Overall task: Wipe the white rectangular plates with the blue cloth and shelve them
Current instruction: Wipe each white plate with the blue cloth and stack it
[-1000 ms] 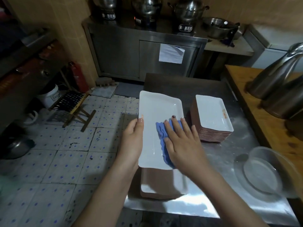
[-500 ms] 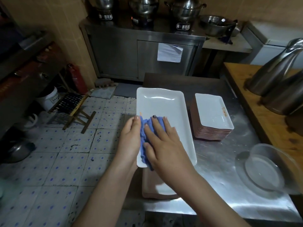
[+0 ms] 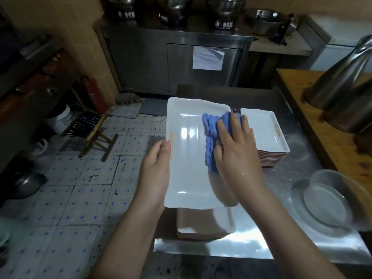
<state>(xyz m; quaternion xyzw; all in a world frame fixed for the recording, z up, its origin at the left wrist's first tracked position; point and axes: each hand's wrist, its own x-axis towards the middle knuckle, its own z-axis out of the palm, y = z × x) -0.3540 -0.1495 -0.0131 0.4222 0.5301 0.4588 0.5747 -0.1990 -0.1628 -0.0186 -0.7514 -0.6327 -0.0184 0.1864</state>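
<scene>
Left hand (image 3: 156,168) holds plate (image 3: 187,158); right hand (image 3: 235,150) presses blue cloth (image 3: 210,135) on it.

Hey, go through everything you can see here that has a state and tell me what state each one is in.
large white plate, held over the near stack.
blue cloth, bunched, pressed on the plate.
left hand, grips the plate's left rim.
right hand, flat, pressing the cloth.
right stack of plates, piled on the steel table.
cabinet door, shut.
glass bowl, upright.
</scene>
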